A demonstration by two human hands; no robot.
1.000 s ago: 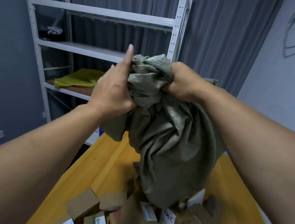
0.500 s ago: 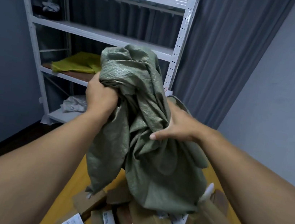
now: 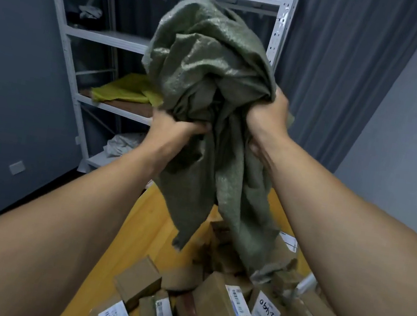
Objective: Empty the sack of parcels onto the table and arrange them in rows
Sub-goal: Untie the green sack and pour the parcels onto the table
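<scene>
Step in hand: I read this as the tail end of the emptying. The sack [image 3: 210,59] looks limp and collapsed, so I judge little or nothing is left inside, though I cannot see into it.
Left hand: my left hand [image 3: 176,129] is clenched round a bunch of the sack's fabric, at the lower side of the gathered wad.
Right hand: my right hand [image 3: 267,112] is fisted on another bunch, just beside the left and a little above it, with the wad between the two.
Sack: it is bunched up above both fists and its loose end hangs down below them. The tip touches, or nearly touches, the heap under the grip.
Parcels: the parcels [image 3: 222,301] lie in a jumbled pile straight below the grip, brown boxes overlapping at all angles, some with white labels up. No rows yet.
Table: the table [image 3: 149,224] shows bare yellow top on the left-hand side of the pile, beneath my left forearm.
Behind the grip: white shelving [image 3: 106,36] with a yellow cloth [image 3: 123,89] on one shelf, well apart from the work.
Next move: I would put the sack off to one side, clear of the pile, to free both hands. Then I would spread the heap toward the bare top and line the boxes up edge to edge.
Risk: the dangling end could snag a box and drag it along.
</scene>
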